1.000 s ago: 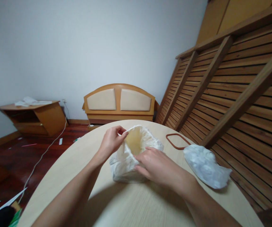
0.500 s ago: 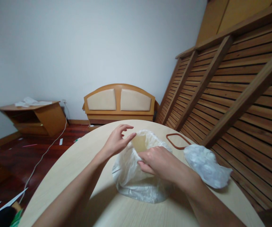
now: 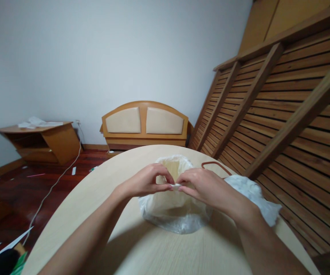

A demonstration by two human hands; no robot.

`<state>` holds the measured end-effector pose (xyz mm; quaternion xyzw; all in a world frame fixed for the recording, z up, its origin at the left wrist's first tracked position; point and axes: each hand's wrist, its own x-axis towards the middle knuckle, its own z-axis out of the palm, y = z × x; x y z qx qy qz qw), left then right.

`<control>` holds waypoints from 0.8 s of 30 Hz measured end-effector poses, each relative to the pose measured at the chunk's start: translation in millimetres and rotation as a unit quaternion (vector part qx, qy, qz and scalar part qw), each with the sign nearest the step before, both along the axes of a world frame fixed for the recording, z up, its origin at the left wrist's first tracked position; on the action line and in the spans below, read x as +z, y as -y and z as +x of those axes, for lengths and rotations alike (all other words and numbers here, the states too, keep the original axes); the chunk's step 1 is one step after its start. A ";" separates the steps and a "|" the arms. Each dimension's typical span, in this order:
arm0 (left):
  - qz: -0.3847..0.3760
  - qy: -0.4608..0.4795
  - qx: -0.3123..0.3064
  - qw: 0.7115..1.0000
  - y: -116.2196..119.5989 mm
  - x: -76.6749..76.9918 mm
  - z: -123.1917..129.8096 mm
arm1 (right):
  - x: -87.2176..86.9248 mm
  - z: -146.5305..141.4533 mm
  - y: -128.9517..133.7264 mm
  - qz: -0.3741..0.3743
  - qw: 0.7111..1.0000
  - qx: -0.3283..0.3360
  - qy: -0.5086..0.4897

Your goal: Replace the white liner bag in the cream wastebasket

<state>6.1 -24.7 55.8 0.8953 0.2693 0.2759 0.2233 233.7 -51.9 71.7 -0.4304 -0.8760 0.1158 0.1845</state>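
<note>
A thin whitish plastic bag (image 3: 179, 221) lines a pale bin on the round table and hangs down over its outside. At the near rim, my left hand (image 3: 149, 179) pinches the bag's edge between thumb and fingers. My right hand (image 3: 203, 185) pinches the same edge just to the right, so the fingertips almost meet. The bin's yellowish inner wall (image 3: 173, 167) shows through the opening behind my fingers. Beyond my right hand lies a brown rounded frame (image 3: 215, 163), partly hidden by that hand. Close to my right forearm is a filled, crumpled plastic bag (image 3: 252, 194).
The round light-wood table (image 3: 96, 198) carries these things. Slatted wooden panels (image 3: 268, 114) lean at the right. A headboard (image 3: 144, 122) stands against the wall. On the left, a low cabinet (image 3: 47, 141) holds papers, and a white cable (image 3: 47, 196) crosses the dark floor.
My left hand has come down and right from an open pose above the rim and now pinches the bag's edge. My right hand has shifted slightly right and up, still gripping the edge.
</note>
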 end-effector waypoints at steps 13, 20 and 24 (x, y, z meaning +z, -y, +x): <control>0.034 -0.033 -0.001 0.999 -1.7 5.0 -1.2 | 18.9 13.3 -4.7 0.038 0.999 0.013 0.012; 0.017 0.102 0.198 0.975 -9.2 -16.4 7.2 | -16.5 8.1 -46.4 0.073 0.975 -0.120 -0.172; -0.077 0.119 0.213 0.967 -19.8 -36.1 15.6 | -37.5 4.6 -63.4 -0.050 0.957 -0.138 -0.248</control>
